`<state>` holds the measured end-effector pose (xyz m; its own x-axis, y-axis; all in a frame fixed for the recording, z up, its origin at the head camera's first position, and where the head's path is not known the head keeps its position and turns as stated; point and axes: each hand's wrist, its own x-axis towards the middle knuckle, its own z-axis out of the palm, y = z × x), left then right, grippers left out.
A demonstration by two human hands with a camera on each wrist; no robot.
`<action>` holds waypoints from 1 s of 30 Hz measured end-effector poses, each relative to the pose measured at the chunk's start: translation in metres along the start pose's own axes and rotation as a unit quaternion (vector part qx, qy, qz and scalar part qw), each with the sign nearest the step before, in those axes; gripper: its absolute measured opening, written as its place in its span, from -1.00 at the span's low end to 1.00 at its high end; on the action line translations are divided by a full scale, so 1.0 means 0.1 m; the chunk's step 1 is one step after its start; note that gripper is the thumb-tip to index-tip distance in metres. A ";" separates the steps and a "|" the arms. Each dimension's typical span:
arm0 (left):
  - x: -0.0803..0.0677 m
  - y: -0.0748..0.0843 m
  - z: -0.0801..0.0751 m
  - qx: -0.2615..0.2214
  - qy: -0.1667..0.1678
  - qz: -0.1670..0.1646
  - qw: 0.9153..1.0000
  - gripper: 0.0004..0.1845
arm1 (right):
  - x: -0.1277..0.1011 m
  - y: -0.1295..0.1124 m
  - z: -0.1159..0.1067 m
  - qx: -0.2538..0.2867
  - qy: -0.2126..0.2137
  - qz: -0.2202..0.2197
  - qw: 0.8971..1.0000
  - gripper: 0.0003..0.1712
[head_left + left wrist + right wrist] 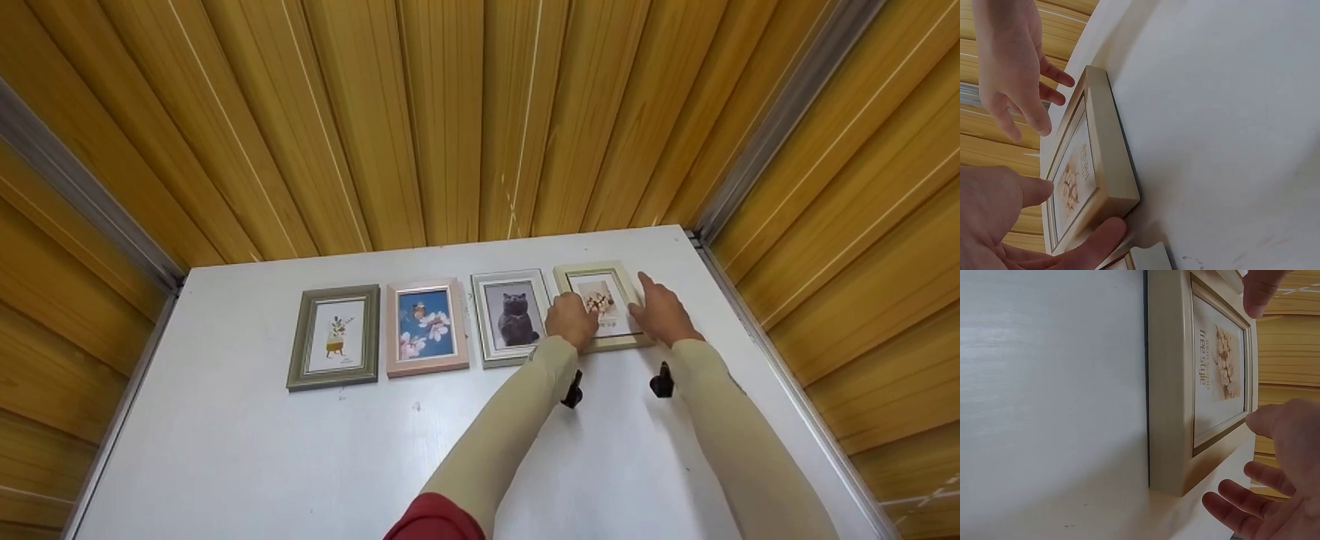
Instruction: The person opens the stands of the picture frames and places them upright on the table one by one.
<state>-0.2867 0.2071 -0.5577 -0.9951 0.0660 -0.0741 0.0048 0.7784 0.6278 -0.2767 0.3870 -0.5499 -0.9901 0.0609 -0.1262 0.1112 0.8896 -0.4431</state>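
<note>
Head view: four frames lie in a row on the white table [225, 450]; both hands flank the cream frame [609, 279] at the right end. Left wrist view: the left hand [994, 219] lies loose, thumb at the frame's corner. Right wrist view: the right hand [1286, 484] hovers spread, grasping nothing. A careless nudge could skew the frame against the cat frame [495, 319].

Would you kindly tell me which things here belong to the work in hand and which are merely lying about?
In hand:
cream wooden picture frame with a flower print
left hand
right hand

Lying about:
silver frame with a grey cat
pink frame with blossoms
green frame with a potted plant
</note>
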 end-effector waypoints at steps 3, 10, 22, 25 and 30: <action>0.02 -0.02 0.01 -0.003 -0.005 -0.004 1.000 -0.72 | 0.00 -0.01 0.03 0.002 0.000 0.005 1.000 -0.21; 0.06 -0.05 0.02 0.001 -0.012 -0.001 1.000 -0.85 | 0.03 -0.01 0.09 -0.012 -0.002 0.002 1.000 -0.30; 0.06 -0.01 0.08 0.021 -0.023 -0.009 0.999 -0.90 | 0.00 0.01 0.12 -0.006 -0.014 0.027 1.000 -0.38; 0.05 0.01 0.07 0.027 -0.019 -0.010 0.999 -0.86 | -0.02 0.00 0.11 -0.004 -0.016 0.034 0.999 -0.38; 0.02 0.03 0.09 0.029 -0.020 -0.011 0.999 -0.83 | -0.05 0.01 0.09 -0.004 -0.018 0.049 0.999 -0.48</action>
<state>-0.2876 0.2153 -0.5625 -0.9903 0.0729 -0.1186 -0.0096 0.8142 0.5806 -0.2709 0.3835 -0.5579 -0.9710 0.1313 -0.1996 0.2058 0.8841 -0.4196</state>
